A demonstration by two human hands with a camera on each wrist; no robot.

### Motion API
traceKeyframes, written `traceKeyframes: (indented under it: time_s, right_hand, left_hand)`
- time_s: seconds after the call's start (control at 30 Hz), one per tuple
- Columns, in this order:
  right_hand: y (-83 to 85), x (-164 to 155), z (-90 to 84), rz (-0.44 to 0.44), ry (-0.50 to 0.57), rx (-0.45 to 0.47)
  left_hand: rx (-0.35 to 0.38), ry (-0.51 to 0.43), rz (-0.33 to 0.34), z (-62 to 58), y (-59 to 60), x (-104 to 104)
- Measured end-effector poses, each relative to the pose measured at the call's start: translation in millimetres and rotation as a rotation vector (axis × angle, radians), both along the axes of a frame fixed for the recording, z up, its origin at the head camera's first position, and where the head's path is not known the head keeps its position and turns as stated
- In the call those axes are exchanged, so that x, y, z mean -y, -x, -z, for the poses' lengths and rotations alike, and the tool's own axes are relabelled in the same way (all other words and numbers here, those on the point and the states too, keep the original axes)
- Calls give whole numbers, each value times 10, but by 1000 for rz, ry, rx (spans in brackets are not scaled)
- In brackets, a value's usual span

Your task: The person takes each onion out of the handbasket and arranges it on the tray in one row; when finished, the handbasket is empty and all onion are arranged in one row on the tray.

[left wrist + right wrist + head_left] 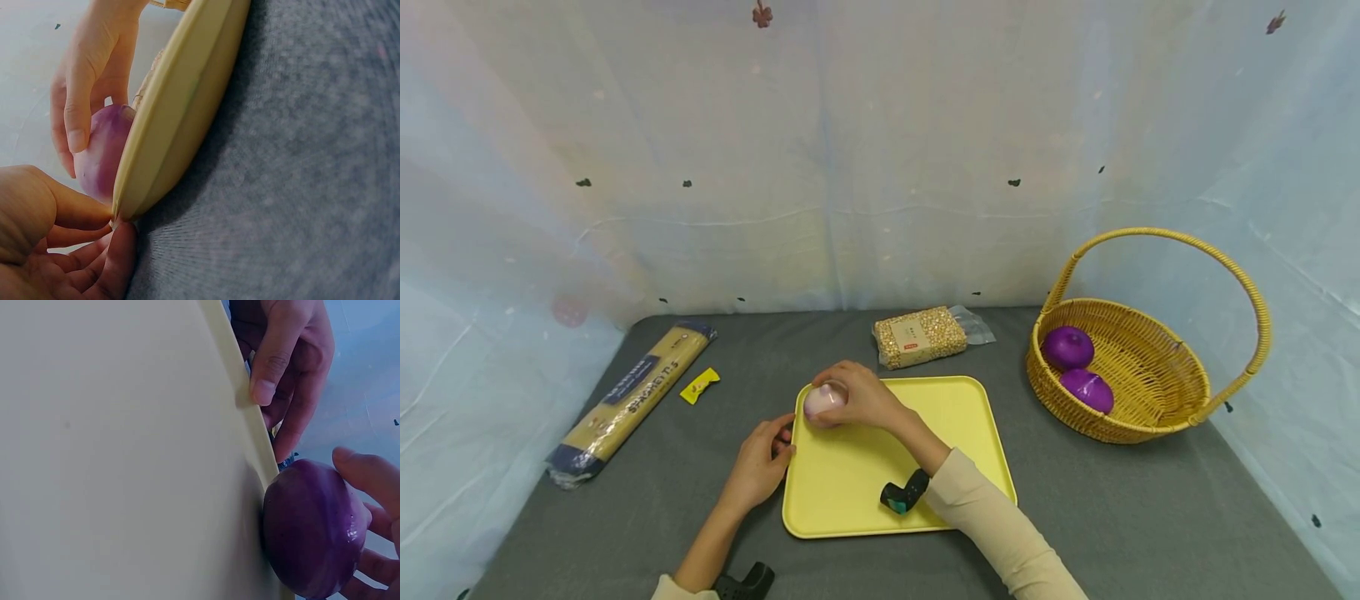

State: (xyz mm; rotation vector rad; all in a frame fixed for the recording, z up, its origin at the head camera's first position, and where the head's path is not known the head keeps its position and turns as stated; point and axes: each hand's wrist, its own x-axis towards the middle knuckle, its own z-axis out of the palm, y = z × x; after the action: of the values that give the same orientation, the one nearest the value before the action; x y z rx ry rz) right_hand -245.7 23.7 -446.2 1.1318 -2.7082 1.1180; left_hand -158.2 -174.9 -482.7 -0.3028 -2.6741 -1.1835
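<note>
A purple onion (823, 402) sits at the far left corner of the yellow tray (925, 467), with your right hand (859, 395) curled over it, fingers (74, 119) wrapped around its top. Just beside those fingers, your left hand (762, 463) pinches the tray's left rim, thumb above and fingers beneath. Beyond your right fingers on the grey bench (1112, 500) lies a packet of grain (920, 337); well to their right, a wicker basket (1157, 392) holds two more purple onions (1078, 368).

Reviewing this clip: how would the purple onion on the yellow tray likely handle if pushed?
The onion is round, so it would probably roll. Its glossy skin may be slippery. The right hand grips it at the tray corner; the raised rim might stop it.
</note>
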Motion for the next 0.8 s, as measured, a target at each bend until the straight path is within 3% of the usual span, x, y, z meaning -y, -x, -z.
traceKeyframes:
  time_s: [0.8]
  right_hand:
    - [-9,1,4,-27,-15,-5]
  left_hand:
    - [58,2,-3,-6,-15,-4]
